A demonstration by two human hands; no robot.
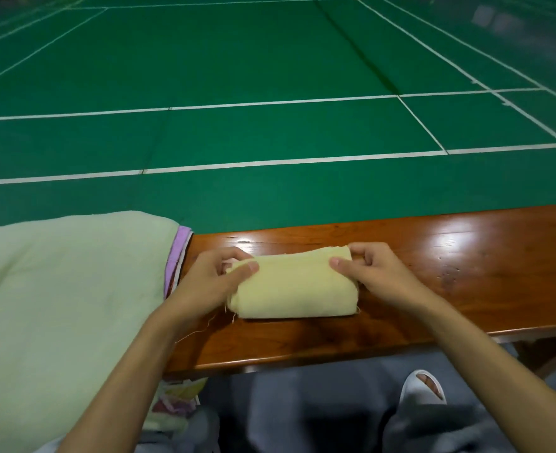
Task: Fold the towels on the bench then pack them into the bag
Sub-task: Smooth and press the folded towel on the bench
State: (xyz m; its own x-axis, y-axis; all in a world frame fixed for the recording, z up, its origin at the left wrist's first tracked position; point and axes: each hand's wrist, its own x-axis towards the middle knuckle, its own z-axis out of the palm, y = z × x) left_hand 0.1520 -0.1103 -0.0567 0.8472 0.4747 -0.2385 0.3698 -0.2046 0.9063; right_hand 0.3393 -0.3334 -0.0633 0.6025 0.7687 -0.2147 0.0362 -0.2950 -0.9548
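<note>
On the counter [466, 256], at the centre of the view, lies the yellow towel [291, 286]. It is folded into a thick oblong, and its long axis runs from 9 o'clock to 3 o'clock, parallel to the counter's front edge.

My left grip [211, 282] is clamped on the 9 o'clock end, thumb across the top layer and fingers curled behind the far edge. My right grip [378, 273] pinches the 3 o'clock end in the same way. Both holds sit toward the 12 o'clock edge. The 6 o'clock edge rests flat on the wood, with loose threads trailing from the 7 o'clock corner.

The governing relation is that the towel lies squarely between the two grips, one short end in each, so neither is nearer. By my judgement, folding of this piece is nearly complete.

A pale green cloth [67, 289] drapes over the counter at 9 o'clock, its purple border [180, 253] just beside my left grip. Patterned fabric [175, 397] shows beneath the cloth at 7 o'clock. I cannot tell whether it is the bag, so the direction of packing remains unsettled.
</note>
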